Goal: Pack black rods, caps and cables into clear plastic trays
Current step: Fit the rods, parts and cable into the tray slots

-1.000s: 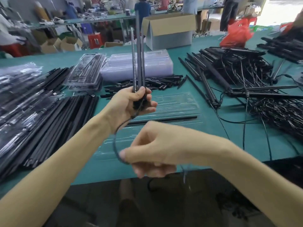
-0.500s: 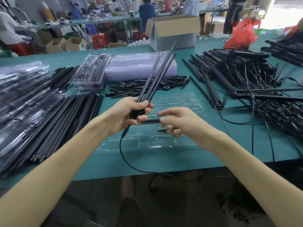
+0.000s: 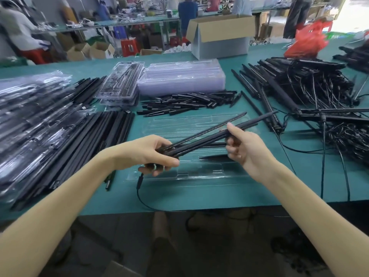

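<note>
Bundle of thin black rods (image 3: 201,138), matte, tapered at the far tips, held above the table. Left hand (image 3: 153,154) grips the near ends, fingers curled round. Right hand (image 3: 246,149) pinches the bundle at mid-length, thumb on top. Thin black cable (image 3: 139,180) with a plug trails from the left-hand end and over the table edge. Below: shallow clear plastic tray (image 3: 179,175) on the green table (image 3: 219,194), one short black pointed piece (image 3: 213,157) lying in it. Long axis runs near-left to far-right, the tips fanning apart.

Bright even light, overexposed doorway top right, blurred background, wide-angle edge distortion.
</note>
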Tool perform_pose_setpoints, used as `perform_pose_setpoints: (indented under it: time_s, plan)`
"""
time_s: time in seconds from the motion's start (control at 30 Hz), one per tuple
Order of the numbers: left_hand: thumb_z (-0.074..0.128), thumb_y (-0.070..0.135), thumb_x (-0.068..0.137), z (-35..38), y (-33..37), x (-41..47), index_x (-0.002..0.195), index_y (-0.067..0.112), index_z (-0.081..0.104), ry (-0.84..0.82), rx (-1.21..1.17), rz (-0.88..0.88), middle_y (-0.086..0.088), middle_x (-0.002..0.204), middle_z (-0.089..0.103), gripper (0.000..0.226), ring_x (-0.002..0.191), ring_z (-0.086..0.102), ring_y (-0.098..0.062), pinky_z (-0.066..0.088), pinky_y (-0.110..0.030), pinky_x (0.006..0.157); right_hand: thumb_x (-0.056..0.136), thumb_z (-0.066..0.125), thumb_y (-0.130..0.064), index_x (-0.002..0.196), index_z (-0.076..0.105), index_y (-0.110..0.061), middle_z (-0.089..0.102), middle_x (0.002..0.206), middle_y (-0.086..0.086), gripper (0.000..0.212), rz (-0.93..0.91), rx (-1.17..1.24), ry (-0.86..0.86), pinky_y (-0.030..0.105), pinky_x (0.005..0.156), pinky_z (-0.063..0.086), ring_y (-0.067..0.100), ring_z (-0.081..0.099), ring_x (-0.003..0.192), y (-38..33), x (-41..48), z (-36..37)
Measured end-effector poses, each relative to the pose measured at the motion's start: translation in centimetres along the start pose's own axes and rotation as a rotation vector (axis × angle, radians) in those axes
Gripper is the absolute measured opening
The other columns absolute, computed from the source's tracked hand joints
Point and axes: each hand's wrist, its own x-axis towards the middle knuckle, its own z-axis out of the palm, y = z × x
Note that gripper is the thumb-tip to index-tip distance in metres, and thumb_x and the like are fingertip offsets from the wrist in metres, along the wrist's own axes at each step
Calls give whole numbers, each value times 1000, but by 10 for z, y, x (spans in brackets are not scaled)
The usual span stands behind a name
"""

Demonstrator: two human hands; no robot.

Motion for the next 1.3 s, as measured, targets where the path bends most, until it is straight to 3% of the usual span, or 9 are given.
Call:
perform_pose_setpoints:
  time_s: [0.3,0.47,0.6,0.7,0.8,0.93,1.03,1.2,1.3]
  plan:
    - [86,13,77,-21,-36,-3,97,22,69,507,11,140,1,67,67,27,49,52,-7,40,-19,43,89,73,-31,85,61,-18,63,78,2,19,-7,64,-87,17,44,37,12,53,59,5,-13,-11]
    - [79,-5,78,-27,-51,-7,93,20,75,699,28,262,2,67,65,30,42,44,-17,40,-21,41,92,68,-15,93,64,-8,66,86,5,8,2,106,-71,18,47,43,13,60,65,5,-8,-19]
    - [77,-4,81,-15,-60,-7,104,19,77,753,101,310,7,71,70,32,41,51,-19,48,-27,47,84,72,-9,114,54,-5,61,99,7,36,45,140,-82,20,51,47,16,65,75,5,-8,-18]
    - [75,-6,84,-7,-65,-9,111,16,76,782,196,391,8,90,74,35,62,64,-14,55,-34,56,80,75,-13,122,55,-9,56,107,8,46,60,157,-127,20,53,49,16,64,79,2,-10,-21]
    - [73,3,89,-1,-70,-15,121,10,73,812,602,572,2,111,72,33,99,70,-16,60,-39,83,85,76,-28,123,60,-8,58,101,8,46,73,166,-93,19,54,50,15,63,78,2,-11,-22]
    - [72,14,90,4,-76,-16,126,15,70,747,771,520,2,114,70,36,102,67,-19,59,-45,85,94,68,-27,117,66,-4,65,92,8,33,74,157,25,19,52,51,16,68,76,1,-10,-24]
    - [74,13,89,6,-76,-15,126,16,70,701,700,490,3,112,70,38,104,65,-20,55,-44,91,95,66,-19,111,68,-5,71,89,8,22,64,154,27,20,54,54,21,72,82,2,-11,-26]
    - [76,33,85,1,-68,-16,133,24,64,600,455,344,13,123,68,50,115,62,-4,45,-17,100,94,61,-15,106,71,-7,64,96,8,18,46,207,75,20,56,54,21,71,80,1,-12,-24]
    - [77,11,86,-6,-66,-16,129,17,64,653,143,246,6,119,72,46,107,70,-9,50,-16,94,94,59,-13,109,69,-5,60,101,11,20,41,278,75,18,58,55,19,70,77,-1,-12,-25]
